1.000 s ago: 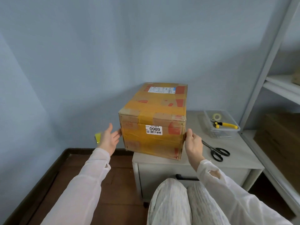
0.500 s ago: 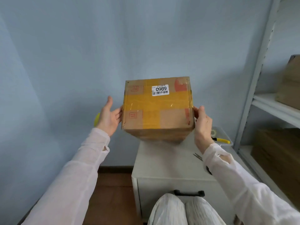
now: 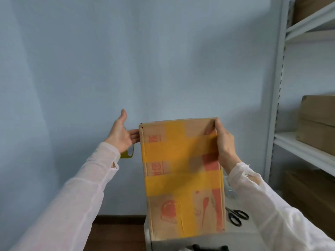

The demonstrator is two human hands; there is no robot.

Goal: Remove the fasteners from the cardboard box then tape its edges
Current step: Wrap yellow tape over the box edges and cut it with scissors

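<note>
The cardboard box (image 3: 183,178), patched with yellow tape and red print, stands on end on the white cabinet (image 3: 239,238), its broad face turned towards me. My right hand (image 3: 224,144) grips the box's top right corner, thumb on the front face and fingers behind. My left hand (image 3: 121,132) is open, its straight fingertips touching the upper left side of the box. A yellow-green tape roll (image 3: 127,153) shows just under my left hand by the wrist. Small dark spots sit at the box's top corners; what they are I cannot tell.
Black scissors (image 3: 237,217) lie on the cabinet to the right of the box, with part of a clear container (image 3: 231,193) behind them. A white metal shelf unit (image 3: 304,151) on the right holds other cardboard boxes (image 3: 317,124). A blue wall is straight ahead.
The box was lifted from lying flat on the cabinet, turned in the air, and now stands upright on its end. My right hand moved up to the top right corner.
</note>
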